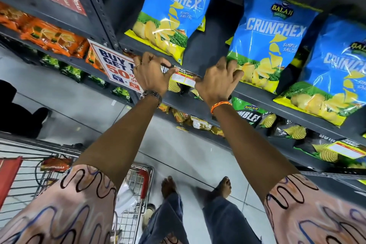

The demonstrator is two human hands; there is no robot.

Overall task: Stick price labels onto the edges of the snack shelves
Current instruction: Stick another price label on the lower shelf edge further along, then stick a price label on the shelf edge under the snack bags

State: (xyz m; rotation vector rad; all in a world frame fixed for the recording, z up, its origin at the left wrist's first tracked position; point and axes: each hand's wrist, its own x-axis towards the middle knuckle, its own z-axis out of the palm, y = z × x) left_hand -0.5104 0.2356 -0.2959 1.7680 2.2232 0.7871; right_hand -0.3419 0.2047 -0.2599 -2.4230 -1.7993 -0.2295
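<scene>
Two hands bracket our price label (pixel 184 79) lengthwise along the shelf edge (pixel 257 93), left hand (pixel 150 71) and right hand (pixel 217 79) each pinching one end.

Dark grey metal shelving (pixel 200 103) rises in tiers, its perforated upright post (pixel 95 4) slanting across the upper left. Below lies a pale grey tiled floor (pixel 65 93) with dark grout lines, glossy under even overhead light. A wire shopping trolley (pixel 136 204) with a red handle stands at lower left. A dark shape (pixel 17 113) at the left edge may be another person's leg.
</scene>
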